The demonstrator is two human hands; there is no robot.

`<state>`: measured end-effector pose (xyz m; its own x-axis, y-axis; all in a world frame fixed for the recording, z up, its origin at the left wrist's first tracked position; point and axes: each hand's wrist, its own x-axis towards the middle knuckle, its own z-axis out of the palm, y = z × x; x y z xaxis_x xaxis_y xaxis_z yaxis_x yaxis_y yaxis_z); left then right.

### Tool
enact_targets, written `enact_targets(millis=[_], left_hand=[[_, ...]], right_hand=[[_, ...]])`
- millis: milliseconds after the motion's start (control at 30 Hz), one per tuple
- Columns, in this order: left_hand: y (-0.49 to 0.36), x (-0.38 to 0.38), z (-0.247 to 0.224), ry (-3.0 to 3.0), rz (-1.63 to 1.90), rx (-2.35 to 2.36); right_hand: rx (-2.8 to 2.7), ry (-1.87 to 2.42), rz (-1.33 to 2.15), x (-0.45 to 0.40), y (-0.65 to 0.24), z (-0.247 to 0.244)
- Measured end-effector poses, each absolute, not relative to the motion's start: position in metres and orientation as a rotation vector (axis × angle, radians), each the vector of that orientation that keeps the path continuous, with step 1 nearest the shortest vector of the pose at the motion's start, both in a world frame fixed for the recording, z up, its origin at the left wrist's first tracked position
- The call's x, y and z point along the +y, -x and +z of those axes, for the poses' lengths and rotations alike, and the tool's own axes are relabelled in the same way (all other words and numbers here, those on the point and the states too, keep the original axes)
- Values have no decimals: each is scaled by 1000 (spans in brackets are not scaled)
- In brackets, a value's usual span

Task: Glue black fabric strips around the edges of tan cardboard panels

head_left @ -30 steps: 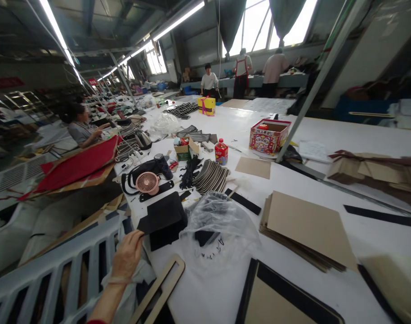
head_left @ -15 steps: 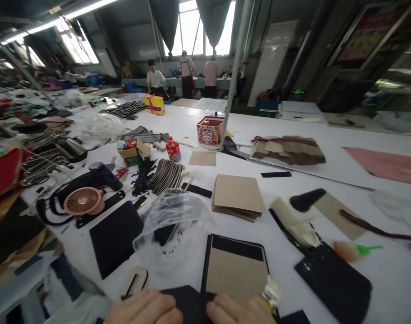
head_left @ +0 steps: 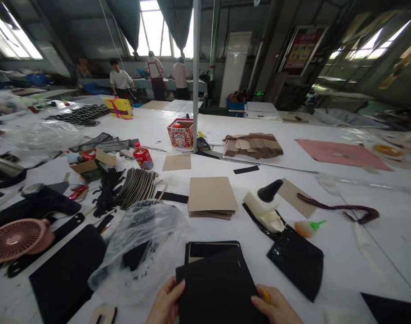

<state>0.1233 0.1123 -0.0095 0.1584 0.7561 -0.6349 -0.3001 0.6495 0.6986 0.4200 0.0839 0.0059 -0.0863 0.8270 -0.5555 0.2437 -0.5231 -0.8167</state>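
A black panel (head_left: 215, 288) is held between my two hands at the bottom centre. Thumb on top, my left hand (head_left: 167, 301) grips its left edge. At the right edge my right hand (head_left: 274, 306) is closed on the same panel, with a small yellow thing showing by its fingers. Under the held panel, a second black-edged panel (head_left: 212, 245) shows at its far end. Beyond it lies a stack of beige boards (head_left: 212, 193). A clear plastic bag (head_left: 145, 243) is left of the panels.
Left are a pink fan (head_left: 18, 238), black gloves (head_left: 107, 191) and a red bottle (head_left: 143, 156). Right, a white container with black nozzle (head_left: 264, 202) lies near a glue-spotted black piece (head_left: 298, 261). A pole (head_left: 195, 81) rises behind. People (head_left: 121, 81) stand at the back.
The view has turned right. My hands, earlier low over black material, now hold a black panel raised over the black-edged beige one, covering most of it.
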Motion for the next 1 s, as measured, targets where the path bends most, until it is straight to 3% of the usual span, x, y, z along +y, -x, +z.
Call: enact_targets(millis=[133,400,800,1000], left_hand=[[-138,136,-42,-618,773,1321],[-139,167,-58,-1189,595,1788],[-138,168,-69,-1244,536,1911],[-147,147,-66,-2089,662,1717]], right_hand=[[-943,1686,1725,91,-420,-27],[-1137,2123,1358,110,-424,-63],[-1479,2364,1178,117,-428,-70],[-1731,2431,1018,118,-428,-54]])
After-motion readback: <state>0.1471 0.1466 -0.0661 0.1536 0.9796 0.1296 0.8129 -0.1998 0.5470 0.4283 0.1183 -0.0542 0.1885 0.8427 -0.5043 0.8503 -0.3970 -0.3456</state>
